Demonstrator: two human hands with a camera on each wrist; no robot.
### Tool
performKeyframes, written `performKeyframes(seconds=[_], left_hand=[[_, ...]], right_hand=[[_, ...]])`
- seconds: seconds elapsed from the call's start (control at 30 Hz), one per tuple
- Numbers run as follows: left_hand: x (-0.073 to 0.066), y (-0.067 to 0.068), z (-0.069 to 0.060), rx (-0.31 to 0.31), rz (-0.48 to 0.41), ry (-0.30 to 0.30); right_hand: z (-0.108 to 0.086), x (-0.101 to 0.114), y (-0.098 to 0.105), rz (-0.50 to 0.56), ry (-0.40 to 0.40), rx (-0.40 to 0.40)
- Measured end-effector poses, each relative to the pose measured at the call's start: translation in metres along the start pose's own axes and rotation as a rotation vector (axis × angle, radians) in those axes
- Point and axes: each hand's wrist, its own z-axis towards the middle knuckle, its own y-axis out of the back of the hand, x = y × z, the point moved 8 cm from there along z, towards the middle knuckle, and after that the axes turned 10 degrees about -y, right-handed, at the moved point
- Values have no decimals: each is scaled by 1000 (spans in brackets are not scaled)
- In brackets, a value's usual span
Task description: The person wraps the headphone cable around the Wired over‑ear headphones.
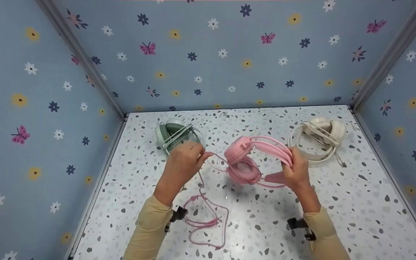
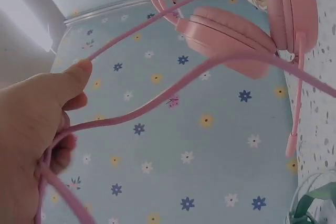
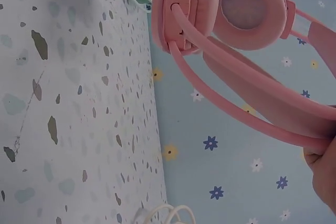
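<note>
Pink over-ear headphones (image 1: 237, 150) are held up off the table by my right hand (image 1: 297, 169), whose fingers wrap the headband. Both ear cups point to the left, and a thin microphone boom (image 2: 297, 103) shows in the left wrist view. My left hand (image 1: 184, 162) pinches the pink cable (image 2: 152, 100) between thumb and fingers, to the left of the ear cups. One stretch of cable runs from that hand to the headphones. The remainder hangs down and lies in loose loops (image 1: 208, 220) on the table.
Green headphones (image 1: 163, 135), with a pale cable wound round them, lie behind my left hand. Cream headphones (image 1: 338, 131) with their own wrapped cable lie at the back right. Flower-patterned panels (image 1: 229, 72) enclose the speckled white table (image 1: 265, 224) at the back and sides.
</note>
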Motion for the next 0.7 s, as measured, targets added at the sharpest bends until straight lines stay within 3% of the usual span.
performKeyframes(seconds=[0.1,0.2,0.47,0.7], left_hand=[[8,-4,4,56,-24,32],[12,-4,10,63,17,-28],[17,-1,41,1,114,-209],[25,-13,59,28,179,-270]], right_hand=[[1,-1,3,-14,-23,-23],[3,-1,4,-24,-19,0],[2,7,-16,50,6,283],[-3,26,-26,183,85,457]])
